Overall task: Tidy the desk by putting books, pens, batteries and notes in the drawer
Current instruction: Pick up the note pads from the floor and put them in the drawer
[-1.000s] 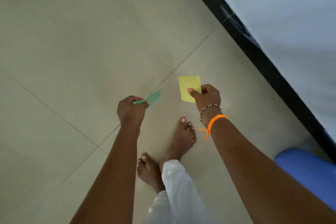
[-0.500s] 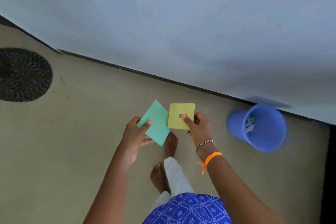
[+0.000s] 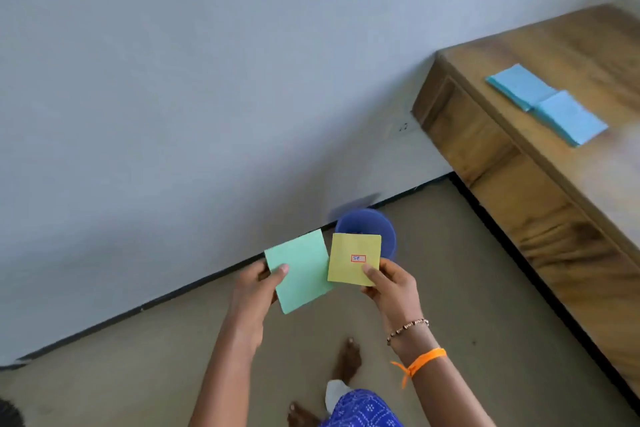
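**Above the floor by the wall — two notes held, desk at right**

Over the beige floor [image 3: 485,305], near the dark skirting strip at the foot of the grey wall [image 3: 207,80], both hands are raised side by side. Left hand [image 3: 258,291]: thumb curled over the near-left corner of the green note [image 3: 304,274], fingers behind it; the sheet is tilted, its far edge toward the wall. Right hand [image 3: 389,282]: thumb pressed on the lower right part of the yellow note [image 3: 353,258], fingers behind it. A small red-framed label with blue writing lies at the middle of the yellow sheet; the writing is too small to read. The yellow note's left edge overlaps the right edge of the green one. A beaded bracelet [image 3: 408,326] and an orange thread band [image 3: 424,362] sit on the right wrist.

Just beyond the yellow note, a blue bin [image 3: 384,224] stands on the floor against the wall, partly hidden by the sheet. At upper right stands the wooden desk [image 3: 519,191], its side panels facing the floor — two light blue notes [image 3: 547,102] lie on its top, touching end to end. Bare feet and a blue patterned garment [image 3: 360,409] show at the lower edge
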